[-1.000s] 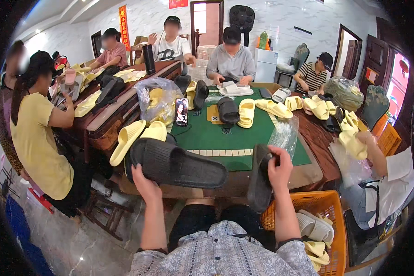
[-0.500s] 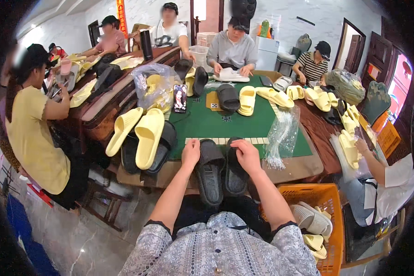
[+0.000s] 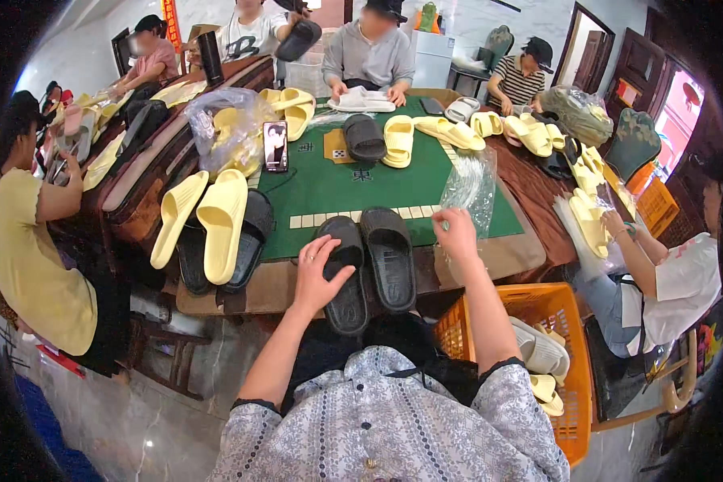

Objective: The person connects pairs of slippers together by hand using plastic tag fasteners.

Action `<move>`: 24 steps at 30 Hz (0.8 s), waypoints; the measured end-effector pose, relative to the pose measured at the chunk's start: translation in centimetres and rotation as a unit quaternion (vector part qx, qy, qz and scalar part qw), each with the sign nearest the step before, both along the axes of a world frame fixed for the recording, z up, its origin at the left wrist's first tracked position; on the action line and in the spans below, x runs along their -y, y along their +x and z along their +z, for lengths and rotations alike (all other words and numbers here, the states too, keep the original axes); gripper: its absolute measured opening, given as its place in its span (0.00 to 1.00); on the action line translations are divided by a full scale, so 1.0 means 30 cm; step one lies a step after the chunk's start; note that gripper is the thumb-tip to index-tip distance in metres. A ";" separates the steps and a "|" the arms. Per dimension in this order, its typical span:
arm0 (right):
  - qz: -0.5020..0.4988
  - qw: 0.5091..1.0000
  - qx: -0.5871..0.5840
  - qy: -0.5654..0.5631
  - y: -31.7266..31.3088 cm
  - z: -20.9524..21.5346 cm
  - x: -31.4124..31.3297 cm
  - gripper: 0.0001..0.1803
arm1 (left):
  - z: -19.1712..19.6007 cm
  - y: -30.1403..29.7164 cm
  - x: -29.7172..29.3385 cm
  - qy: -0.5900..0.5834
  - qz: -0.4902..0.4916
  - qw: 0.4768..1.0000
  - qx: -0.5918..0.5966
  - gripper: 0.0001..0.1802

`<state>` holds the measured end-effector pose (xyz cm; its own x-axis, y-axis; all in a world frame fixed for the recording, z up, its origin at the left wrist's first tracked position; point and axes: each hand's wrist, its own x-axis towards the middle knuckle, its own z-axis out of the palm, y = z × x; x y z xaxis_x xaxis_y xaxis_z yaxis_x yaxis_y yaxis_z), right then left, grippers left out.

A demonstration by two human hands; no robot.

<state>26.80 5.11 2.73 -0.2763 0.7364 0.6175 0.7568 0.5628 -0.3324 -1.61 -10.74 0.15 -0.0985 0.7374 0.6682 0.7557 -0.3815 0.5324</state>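
A pair of black slide slippers lies side by side at the table's near edge, toes pointing away from me. My left hand [image 3: 320, 271] is over the left slipper [image 3: 345, 291], fingers spread, thumb reaching across its footbed. The right slipper [image 3: 390, 261] lies free of both hands. Further right, my right hand [image 3: 456, 233] has thumb and fingertips pinched together beside a clear plastic bag [image 3: 468, 186] of thin white strings. Whatever is between those fingertips is too small to make out.
Yellow slippers [image 3: 222, 221] rest on black ones at the left. A phone [image 3: 275, 147] stands on the green mat [image 3: 313, 193] beside a bagged bundle [image 3: 229, 120]. An orange crate [image 3: 574, 337] with slippers stands by my right. Several co-workers sit around the tables.
My right hand has left the right slipper and moved right to the bag of strings. My left hand has opened over the left slipper. Across the table, a co-worker has lifted black slippers.
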 end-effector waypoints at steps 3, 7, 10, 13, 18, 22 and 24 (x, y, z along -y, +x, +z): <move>0.029 0.992 0.114 -0.040 0.061 0.001 -0.007 0.08 | -0.042 0.007 0.001 -0.017 0.022 0.999 0.017 0.26; 0.051 0.971 0.232 -0.024 0.063 -0.024 0.004 0.09 | -0.042 0.028 0.000 -0.022 0.048 0.998 0.035 0.25; 0.029 0.968 0.250 0.005 0.047 -0.042 0.016 0.05 | -0.046 0.054 -0.001 -0.018 0.066 0.997 0.036 0.25; 0.013 0.963 0.269 0.019 0.026 -0.046 0.029 0.04 | -0.053 0.057 0.000 -0.021 0.068 0.997 0.039 0.26; -0.005 0.956 0.290 0.039 0.019 -0.072 0.028 0.06 | -0.052 0.050 0.000 -0.015 0.066 0.997 0.046 0.25; -0.021 0.956 0.287 0.048 0.027 -0.103 0.016 0.05 | -0.054 0.058 -0.006 -0.014 0.067 0.997 0.042 0.25; -0.024 0.955 0.288 0.068 0.028 -0.108 0.003 0.05 | -0.055 0.058 -0.005 -0.009 0.063 0.997 0.042 0.25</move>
